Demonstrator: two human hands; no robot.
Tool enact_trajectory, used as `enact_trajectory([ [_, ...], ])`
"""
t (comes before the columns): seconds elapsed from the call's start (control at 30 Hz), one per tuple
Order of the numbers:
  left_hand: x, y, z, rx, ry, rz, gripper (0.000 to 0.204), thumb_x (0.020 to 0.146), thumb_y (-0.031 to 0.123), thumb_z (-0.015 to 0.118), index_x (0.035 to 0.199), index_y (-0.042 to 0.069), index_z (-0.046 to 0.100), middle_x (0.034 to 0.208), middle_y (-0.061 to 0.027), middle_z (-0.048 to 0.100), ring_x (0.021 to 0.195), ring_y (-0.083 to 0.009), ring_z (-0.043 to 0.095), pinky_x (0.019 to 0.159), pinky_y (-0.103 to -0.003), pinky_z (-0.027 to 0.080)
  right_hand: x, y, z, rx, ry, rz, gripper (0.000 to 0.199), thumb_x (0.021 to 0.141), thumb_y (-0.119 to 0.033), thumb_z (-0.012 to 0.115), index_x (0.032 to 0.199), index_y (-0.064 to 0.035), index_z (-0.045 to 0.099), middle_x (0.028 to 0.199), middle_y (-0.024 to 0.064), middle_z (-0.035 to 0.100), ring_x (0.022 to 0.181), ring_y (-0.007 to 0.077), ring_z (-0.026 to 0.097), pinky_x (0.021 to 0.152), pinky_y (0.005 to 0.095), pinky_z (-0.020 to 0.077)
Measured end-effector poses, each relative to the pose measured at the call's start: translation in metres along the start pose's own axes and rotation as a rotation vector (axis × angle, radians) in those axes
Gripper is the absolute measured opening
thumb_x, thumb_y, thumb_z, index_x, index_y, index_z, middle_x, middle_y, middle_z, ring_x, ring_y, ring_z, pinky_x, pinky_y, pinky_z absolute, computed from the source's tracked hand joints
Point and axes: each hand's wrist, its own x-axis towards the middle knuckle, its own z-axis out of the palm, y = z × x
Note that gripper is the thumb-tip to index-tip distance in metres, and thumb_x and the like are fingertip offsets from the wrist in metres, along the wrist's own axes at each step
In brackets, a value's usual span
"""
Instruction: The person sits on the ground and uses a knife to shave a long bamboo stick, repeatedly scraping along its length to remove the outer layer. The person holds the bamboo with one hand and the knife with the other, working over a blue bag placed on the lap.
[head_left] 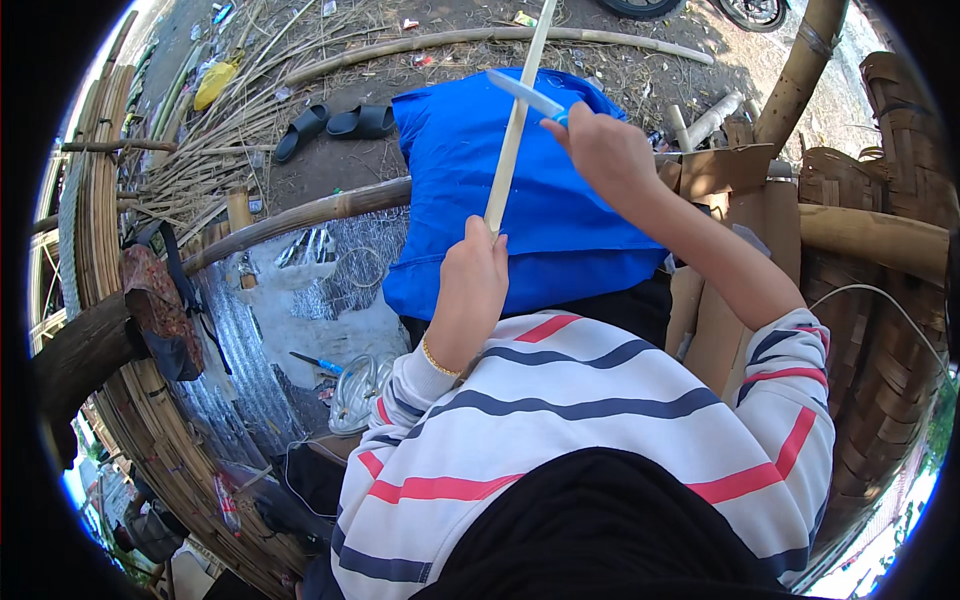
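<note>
A long pale bamboo strip (512, 140) slants up and away over the blue cloth (450, 150) across my lap. My left hand (474, 278) is closed round its near end. In my right hand (605, 150) is a knife (525, 96) with a light blue handle, most of it hidden by my fingers. Its blade points to the upper left and crosses the strip; whether the edge touches the strip I cannot tell.
Left of me, a silvery foil sheet (275, 290) carries another blue-handled knife (318, 362) and a coil of clear tubing (360, 392). Black slippers (362, 122) lie on the ground near loose bamboo strips (225, 150). At right are cardboard (735, 190) and a woven bamboo wall (870, 370).
</note>
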Motion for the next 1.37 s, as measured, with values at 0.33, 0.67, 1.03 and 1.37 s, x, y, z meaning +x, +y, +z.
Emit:
enact_trajectory([
  [0.33, 0.0, -0.009, -0.018, -0.702, -0.393, -0.342, 0.023, 0.094, 0.021, 0.062, 0.095, 0.005, 0.046, 0.058, -0.0014, 0.047, 0.046, -0.0114, 0.047, 0.041, -0.027, 0.037, 0.012, 0.05, -0.02, 0.447, -0.018, 0.324, 0.057, 0.099, -0.049, 0.04, 0.08, 0.0014, 0.057, 0.069, 0.0141, 0.059, 0.062, 0.0283, 0.056, 0.062, 0.0414, 0.0442],
  [0.67, 0.026, -0.002, -0.033, -1.004, -0.489, -0.345, 0.026, 0.093, 0.025, 0.065, 0.103, 0.007, 0.048, 0.059, 0.0048, 0.041, 0.044, -0.0025, 0.038, 0.039, -0.019, 0.033, -0.021, -0.019, 0.003, 1.599, 0.032, 0.678, 0.026, 0.095, -0.029, 0.06, 0.084, -0.0066, 0.056, 0.062, -0.0072, 0.035, 0.051, 0.0027, 0.03, 0.047, 0.0217, 0.0263],
  [1.03, 0.027, -0.004, -0.028, -0.929, -0.482, -0.274, 0.049, 0.091, 0.026, 0.066, 0.125, -0.001, 0.043, 0.089, -0.0092, 0.061, 0.075, -0.0148, 0.062, 0.069, -0.027, 0.051, -0.011, -0.044, 0.016, 1.794, -0.017, 0.66, 0.024, 0.093, -0.026, 0.063, 0.081, -0.0062, 0.057, 0.062, -0.0042, 0.047, 0.051, 0.0054, 0.042, 0.046, 0.0227, 0.0344],
  [1.37, -0.001, -0.053, -0.061, -0.891, -0.735, -0.366, 0.072, 0.092, 0.053, 0.053, 0.138, 0.0, 0.035, 0.122, -0.0165, 0.057, 0.113, -0.0257, 0.057, 0.1, -0.039, 0.044, 0.025, -0.007, 0.011, 1.691, 0.174, 0.627, 0.024, 0.091, -0.021, 0.065, 0.074, -0.0087, 0.051, 0.057, -0.0057, 0.039, 0.044, 0.0051, 0.031, 0.042, 0.0251, 0.0243],
])
